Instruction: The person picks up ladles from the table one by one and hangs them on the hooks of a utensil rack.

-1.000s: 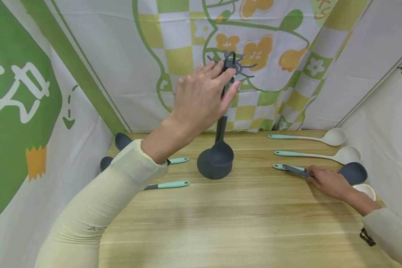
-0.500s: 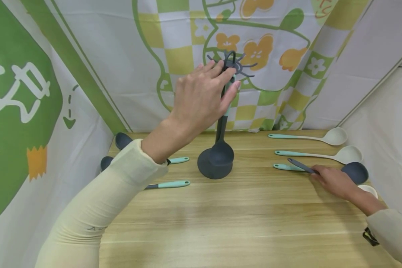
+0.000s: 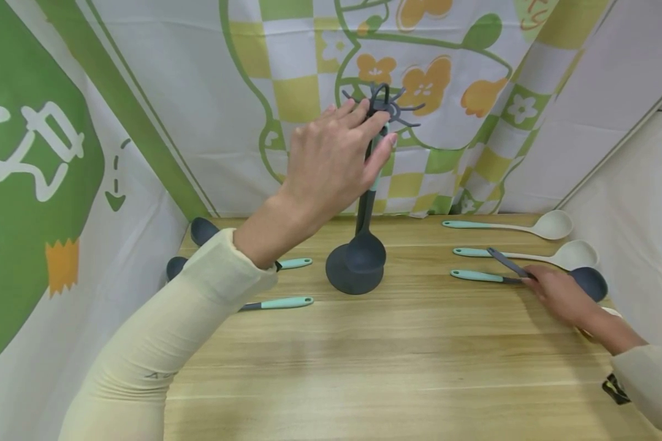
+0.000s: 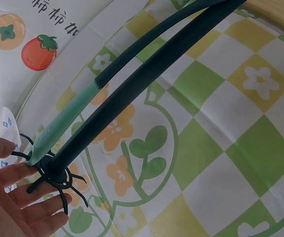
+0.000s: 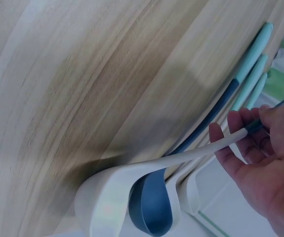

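Observation:
My left hand (image 3: 331, 159) is at the top of a dark grey utensil stand (image 3: 342, 278). Its fairly straight fingers touch the stand's hooks (image 4: 62, 185). From one hook hangs a dark ladle (image 3: 366, 252) with a mint handle (image 4: 65, 118), its bowl over the round base. On the right, my right hand (image 3: 563, 297) pinches a white ladle (image 5: 107, 197) by its dark grey handle (image 3: 506, 262), thumb against fingers. That ladle's bowl is mostly hidden by the hand in the head view. Just behind lies a dark ladle (image 3: 589, 283) with a mint handle.
Two white ladles (image 3: 553, 225) with mint handles lie farther back on the right of the wooden table (image 3: 397, 367). At the left are dark ladles (image 3: 203, 231) and mint handles (image 3: 288, 302), partly hidden by my left sleeve. Printed curtains stand behind and beside the table.
My right hand has shifted slightly right. The held ladle's handle end has swung right and away from me, off the mint handle it overlapped. My left hand and the stand have stayed put.

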`<state>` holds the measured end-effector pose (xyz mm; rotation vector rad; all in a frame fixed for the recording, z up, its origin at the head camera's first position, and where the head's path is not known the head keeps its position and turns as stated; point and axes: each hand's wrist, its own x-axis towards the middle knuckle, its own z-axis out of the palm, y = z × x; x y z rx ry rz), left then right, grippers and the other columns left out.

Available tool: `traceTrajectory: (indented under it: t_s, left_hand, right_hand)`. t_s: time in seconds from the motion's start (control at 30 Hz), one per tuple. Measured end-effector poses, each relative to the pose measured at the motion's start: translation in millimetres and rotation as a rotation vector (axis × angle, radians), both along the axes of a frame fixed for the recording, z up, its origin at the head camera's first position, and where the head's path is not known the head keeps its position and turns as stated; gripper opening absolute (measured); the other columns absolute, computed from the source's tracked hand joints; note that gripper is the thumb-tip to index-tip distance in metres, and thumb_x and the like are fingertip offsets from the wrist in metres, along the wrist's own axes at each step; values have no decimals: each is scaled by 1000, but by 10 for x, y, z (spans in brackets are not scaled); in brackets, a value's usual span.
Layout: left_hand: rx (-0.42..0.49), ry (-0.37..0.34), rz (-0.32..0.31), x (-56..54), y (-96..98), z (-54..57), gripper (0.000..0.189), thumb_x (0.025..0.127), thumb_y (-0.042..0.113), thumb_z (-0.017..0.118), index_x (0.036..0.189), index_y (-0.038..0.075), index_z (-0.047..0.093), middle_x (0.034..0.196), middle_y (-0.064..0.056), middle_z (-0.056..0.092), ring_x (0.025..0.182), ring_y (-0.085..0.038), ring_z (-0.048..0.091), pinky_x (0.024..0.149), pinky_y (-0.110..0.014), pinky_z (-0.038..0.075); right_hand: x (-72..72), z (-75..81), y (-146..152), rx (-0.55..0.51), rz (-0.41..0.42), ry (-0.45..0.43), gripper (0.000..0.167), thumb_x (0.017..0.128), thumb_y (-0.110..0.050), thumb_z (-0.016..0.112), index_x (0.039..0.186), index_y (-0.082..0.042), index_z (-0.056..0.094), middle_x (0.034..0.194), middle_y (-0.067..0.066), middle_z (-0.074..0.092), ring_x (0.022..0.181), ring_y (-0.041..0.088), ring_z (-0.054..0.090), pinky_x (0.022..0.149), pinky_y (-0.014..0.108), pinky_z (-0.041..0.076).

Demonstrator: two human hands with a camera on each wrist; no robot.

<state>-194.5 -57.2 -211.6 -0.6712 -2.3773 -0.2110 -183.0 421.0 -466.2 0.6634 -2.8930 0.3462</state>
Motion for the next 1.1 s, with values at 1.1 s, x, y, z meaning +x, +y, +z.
traceTrajectory:
  t_s: [1.1]
  left_hand:
    - [16,-11,-40,-24,-19,11,47,114,44,46,137,13,73,141,-17,67,133,-35,64,113,-46,50]
  right_hand:
    - [24,161,352,-92,-82,232,5,98,10,65,95,5,65,69,5,70,62,-5,53,52,34,47]
